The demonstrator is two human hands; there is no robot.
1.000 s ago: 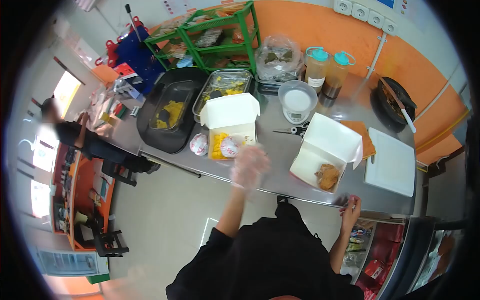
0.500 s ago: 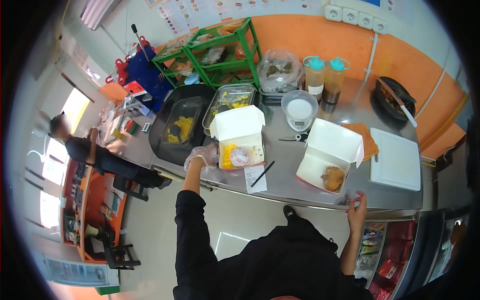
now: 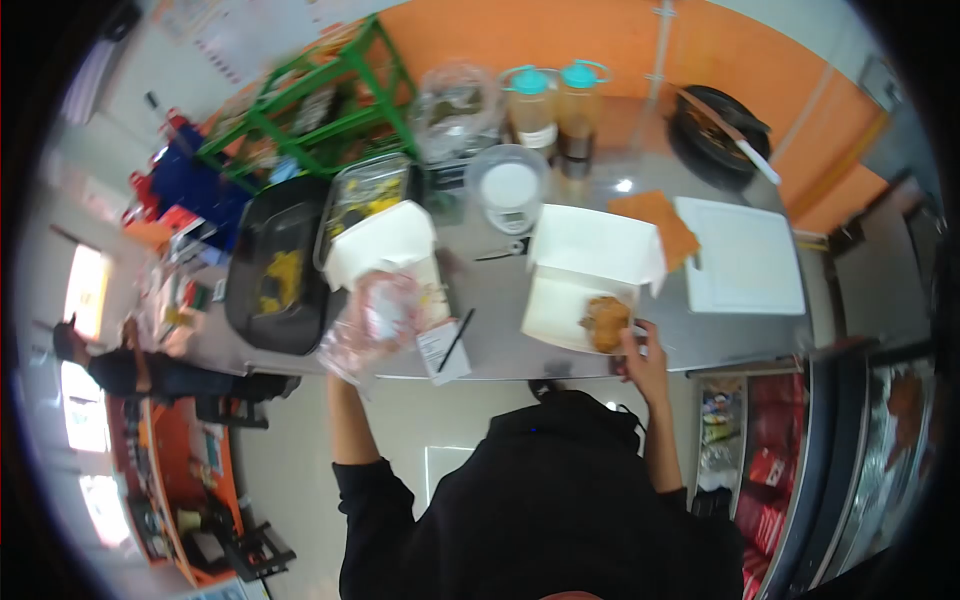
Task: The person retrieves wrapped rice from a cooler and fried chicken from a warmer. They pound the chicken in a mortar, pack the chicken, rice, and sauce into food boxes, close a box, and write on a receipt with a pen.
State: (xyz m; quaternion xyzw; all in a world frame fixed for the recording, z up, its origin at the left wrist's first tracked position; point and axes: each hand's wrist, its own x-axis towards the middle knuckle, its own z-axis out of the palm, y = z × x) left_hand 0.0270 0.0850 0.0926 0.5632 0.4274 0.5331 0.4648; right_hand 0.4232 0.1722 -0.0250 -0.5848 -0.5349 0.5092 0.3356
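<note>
My left hand (image 3: 350,345), in a clear plastic glove and blurred by motion, grips a round white packet with red print (image 3: 388,308) over the left takeaway box (image 3: 385,240). That box stands with its lid up; the hand and packet cover most of its inside. With thumb and fingers, my right hand (image 3: 645,358) grips the front right corner of the other open takeaway box (image 3: 560,305). A piece of fried chicken (image 3: 605,323) lies in this box beside my thumb. A receipt (image 3: 442,352) with a black pen (image 3: 456,340) across it lies between the boxes.
Behind the boxes stand a kitchen scale with a bowl (image 3: 508,190), scissors (image 3: 505,250) and two sauce bottles (image 3: 533,110). A white cutting board (image 3: 745,255) and a mortar (image 3: 715,130) are at right. Black tray (image 3: 275,310) and green rack (image 3: 330,110) stand left. Another person (image 3: 150,370) is far left.
My left hand has moved from beside the left box to over it and taken hold of the round packet. My right hand has come up to the right box's corner. The view has shifted right.
</note>
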